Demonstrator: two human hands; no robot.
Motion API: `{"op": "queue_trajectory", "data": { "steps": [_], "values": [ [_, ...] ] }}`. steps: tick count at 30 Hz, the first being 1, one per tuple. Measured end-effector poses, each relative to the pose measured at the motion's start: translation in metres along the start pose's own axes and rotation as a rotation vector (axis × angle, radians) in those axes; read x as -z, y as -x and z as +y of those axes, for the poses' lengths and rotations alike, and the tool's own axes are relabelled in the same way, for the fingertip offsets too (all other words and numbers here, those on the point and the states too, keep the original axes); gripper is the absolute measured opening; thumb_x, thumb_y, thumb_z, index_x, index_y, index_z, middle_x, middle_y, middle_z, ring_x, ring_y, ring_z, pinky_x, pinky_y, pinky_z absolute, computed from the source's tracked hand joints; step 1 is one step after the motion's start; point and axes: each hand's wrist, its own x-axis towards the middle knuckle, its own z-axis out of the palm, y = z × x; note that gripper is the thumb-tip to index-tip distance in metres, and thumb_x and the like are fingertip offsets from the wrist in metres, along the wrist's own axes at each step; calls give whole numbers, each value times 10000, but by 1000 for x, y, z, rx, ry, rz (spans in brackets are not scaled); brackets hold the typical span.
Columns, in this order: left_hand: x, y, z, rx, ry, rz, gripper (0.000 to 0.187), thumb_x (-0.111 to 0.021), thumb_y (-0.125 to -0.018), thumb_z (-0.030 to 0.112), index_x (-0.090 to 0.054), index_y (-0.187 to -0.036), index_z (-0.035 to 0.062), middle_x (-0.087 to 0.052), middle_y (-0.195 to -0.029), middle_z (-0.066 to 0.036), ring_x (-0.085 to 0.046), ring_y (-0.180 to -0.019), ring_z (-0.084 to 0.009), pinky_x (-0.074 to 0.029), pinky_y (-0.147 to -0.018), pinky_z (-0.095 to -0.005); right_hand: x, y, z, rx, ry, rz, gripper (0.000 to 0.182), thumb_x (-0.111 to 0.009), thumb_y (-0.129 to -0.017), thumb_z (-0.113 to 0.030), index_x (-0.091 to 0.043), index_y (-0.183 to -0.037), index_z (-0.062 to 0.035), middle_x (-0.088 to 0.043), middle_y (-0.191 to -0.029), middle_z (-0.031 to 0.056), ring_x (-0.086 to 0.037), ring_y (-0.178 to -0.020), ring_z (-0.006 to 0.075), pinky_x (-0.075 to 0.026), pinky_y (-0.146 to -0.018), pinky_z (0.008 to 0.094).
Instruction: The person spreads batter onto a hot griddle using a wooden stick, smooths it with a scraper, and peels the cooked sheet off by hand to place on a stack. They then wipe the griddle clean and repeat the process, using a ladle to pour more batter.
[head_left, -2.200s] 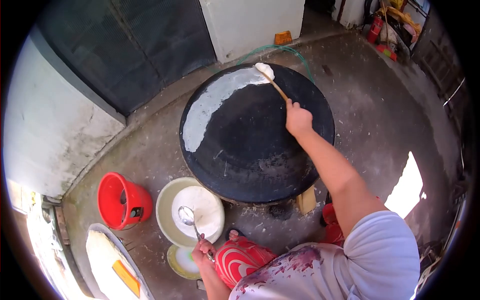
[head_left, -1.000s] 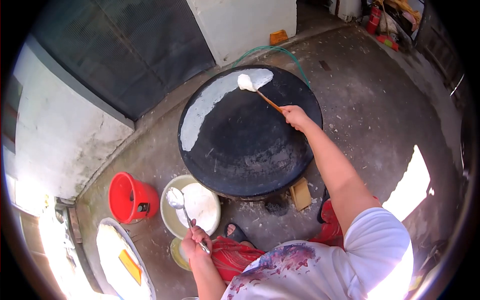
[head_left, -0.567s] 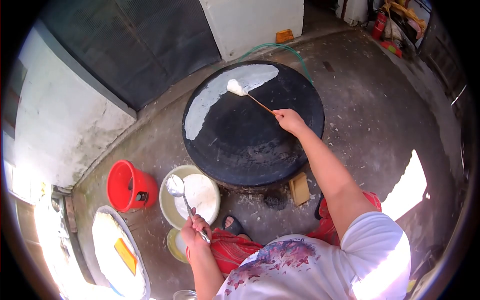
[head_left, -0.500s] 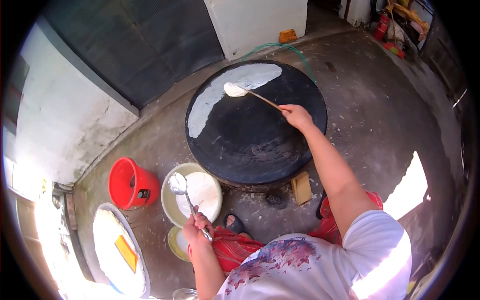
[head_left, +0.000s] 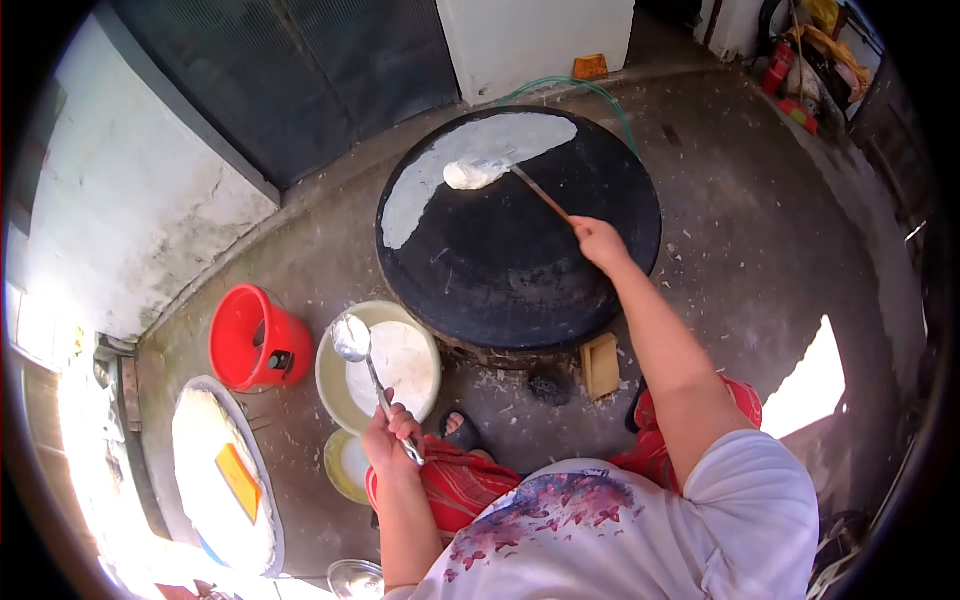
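Note:
My right hand [head_left: 600, 243] is wrapped round the thin wooden handle of a batter spreader [head_left: 541, 193]. Its far end, by a lump of white batter [head_left: 472, 175], lies over a large round black griddle [head_left: 510, 270]. A pale curved band of batter [head_left: 425, 190] coats the griddle's far left side. In my left hand [head_left: 393, 433] is a metal ladle [head_left: 378, 385], its shiny bowl tilted up over the rim of a cream basin [head_left: 327, 385]. White batter [head_left: 392, 365] fills the basin's bottom.
Left of the basin stands a red bucket [head_left: 228, 345]. A white-topped round tray [head_left: 200, 440] with a yellow scraper [head_left: 238, 480] lies nearer. A smaller bowl [head_left: 335, 465] sits by my knee, and a wooden block [head_left: 601, 367] by the griddle's base. Behind the griddle runs a green hose [head_left: 600, 92].
My right hand has turned the spreader, and the batter lump now sits a little closer to the near side of the coated band. The left hand keeps the ladle over the basin.

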Motion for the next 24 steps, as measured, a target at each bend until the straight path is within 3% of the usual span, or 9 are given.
{"op": "queue_trajectory", "data": {
  "steps": [2,5,8,11,14,15,18,21,24],
  "values": [
    [-1,1,-1,5,12,6,264,-316,-936,183,-463,-1082,19,-442,-700,-48,-376,-480,-84,-316,-377,-193,-18,6,-25,181,122,-106,263,-509,-848,-142,-597,-1090,-90,-626,-997,140,-592,-947,232,-430,-830,304],
    [-3,4,2,3,26,28,265,-315,-937,184,-460,-1088,22,-440,-706,-47,-368,-482,-83,-310,-380,-192,7,5,-44,125,132,-241,271,-510,-853,-157,-592,-1108,-110,-623,-1006,136,-592,-942,235,-440,-817,308],
    [2,5,0,-8,20,6,266,-315,-936,185,-460,-1087,21,-439,-712,-50,-365,-484,-86,-308,-383,-193,-3,-2,-33,1,172,-30,268,-496,-852,-222,-604,-1095,-189,-602,-1057,110,-567,-988,263,-440,-846,331],
    [0,4,4,-18,7,-15,267,-313,-937,186,-458,-1088,21,-436,-715,-50,-365,-488,-87,-310,-387,-196,-39,-5,-30,190,133,-172,275,-524,-836,-214,-603,-1094,-166,-610,-1047,110,-577,-965,266,-446,-821,319],
    [0,7,4,-21,22,-4,264,-314,-937,183,-458,-1087,21,-435,-713,-51,-363,-488,-86,-310,-387,-197,4,10,-42,178,153,-377,279,-548,-824,-216,-605,-1093,-169,-616,-1033,106,-593,-929,247,-450,-807,309],
    [1,7,5,-20,18,-3,263,-312,-937,183,-459,-1085,22,-435,-713,-50,-362,-486,-85,-310,-388,-197,17,12,-28,146,66,-374,284,-557,-825,-221,-602,-1100,-171,-622,-1022,99,-604,-899,228,-451,-796,301],
    [2,7,5,-22,8,-18,261,-309,-938,184,-460,-1082,26,-434,-713,-50,-362,-485,-84,-311,-389,-198,14,25,-5,-36,116,41,272,-511,-851,-182,-593,-1107,-143,-615,-1028,118,-585,-960,245,-439,-822,316],
    [2,8,5,-14,-8,-28,262,-306,-939,187,-461,-1080,29,-432,-710,-51,-362,-484,-85,-312,-391,-198,-31,30,-14,207,40,-152,270,-496,-855,-168,-586,-1106,-124,-600,-1053,135,-568,-990,271,-428,-849,327],
    [2,9,6,1,16,-14,261,-310,-938,188,-465,-1077,29,-436,-701,-53,-361,-477,-87,-309,-387,-200,-27,37,-35,314,112,-294,262,-515,-847,-176,-601,-1089,-128,-622,-993,132,-588,-941,269,-444,-819,319]
  ]
}}
